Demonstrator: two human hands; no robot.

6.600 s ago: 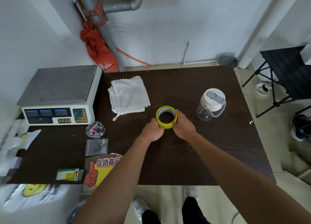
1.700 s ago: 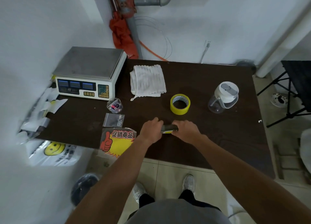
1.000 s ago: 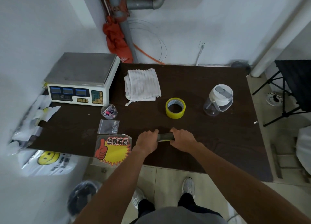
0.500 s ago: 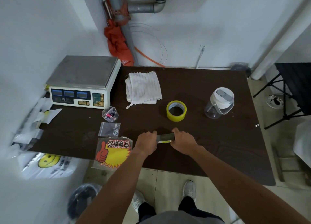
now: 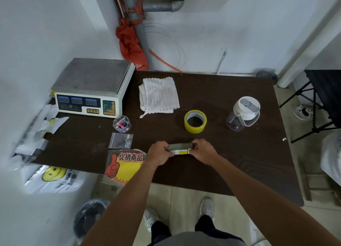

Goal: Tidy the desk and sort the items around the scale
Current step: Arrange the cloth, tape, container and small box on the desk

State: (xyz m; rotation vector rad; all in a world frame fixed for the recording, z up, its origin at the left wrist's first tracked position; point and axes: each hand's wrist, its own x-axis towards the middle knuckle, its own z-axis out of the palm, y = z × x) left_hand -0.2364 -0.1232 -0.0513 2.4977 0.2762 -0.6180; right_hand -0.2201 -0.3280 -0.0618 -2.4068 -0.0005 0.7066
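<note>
A small green and yellow card pack (image 5: 180,148) is held just above the dark desk (image 5: 239,153) near its front edge. My left hand (image 5: 159,154) pinches its left end and my right hand (image 5: 203,150) pinches its right end. Behind them a yellow tape roll (image 5: 195,121) lies flat. A white folded towel (image 5: 159,94) sits further back. The white scale (image 5: 92,87) stands at the back left. In front of it lie a round clear box (image 5: 122,124) of small parts, a zip bag (image 5: 120,140) of screws and a red-yellow promo sign (image 5: 123,165).
A clear jug with a white lid (image 5: 243,114) stands at the right. Plastic bags (image 5: 36,135) pile at the left edge, one with a smiley face (image 5: 53,173) hanging below. A black folding stool (image 5: 324,98) stands right of the desk. A dark bin (image 5: 90,216) sits on the floor.
Both hands left the yellow tape roll and now hold the small card pack near the front edge. Over the last second the hands hardly moved; the view shifted slightly.
</note>
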